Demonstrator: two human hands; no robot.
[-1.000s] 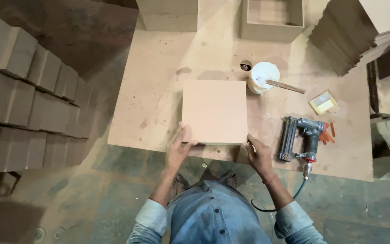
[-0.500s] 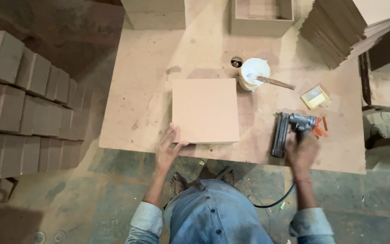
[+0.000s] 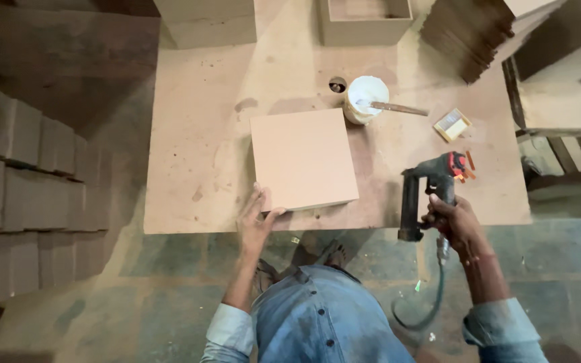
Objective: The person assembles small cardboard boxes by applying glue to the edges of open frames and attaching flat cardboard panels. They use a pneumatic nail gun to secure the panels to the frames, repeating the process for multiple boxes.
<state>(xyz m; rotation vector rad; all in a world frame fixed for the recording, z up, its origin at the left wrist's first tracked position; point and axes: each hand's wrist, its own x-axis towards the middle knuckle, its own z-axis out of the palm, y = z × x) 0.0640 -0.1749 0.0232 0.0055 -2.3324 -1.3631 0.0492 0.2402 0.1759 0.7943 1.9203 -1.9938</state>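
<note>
1 box [image 3: 302,160], 1 nail gun [image 3: 429,189], 2 hands

Bench [image 3: 196,134]: a flat brown board top, dusty and stained, with a small round hole [image 3: 337,85] near the middle. On it lie a square box [image 3: 302,160] at the near edge, a white pot [image 3: 366,98] with a stick [image 3: 398,108] across its rim, a small yellow block [image 3: 452,125], and two open boxes [image 3: 206,23] [image 3: 366,20] along the far side. A stack of boards [image 3: 469,33] occupies the far right corner.
</note>
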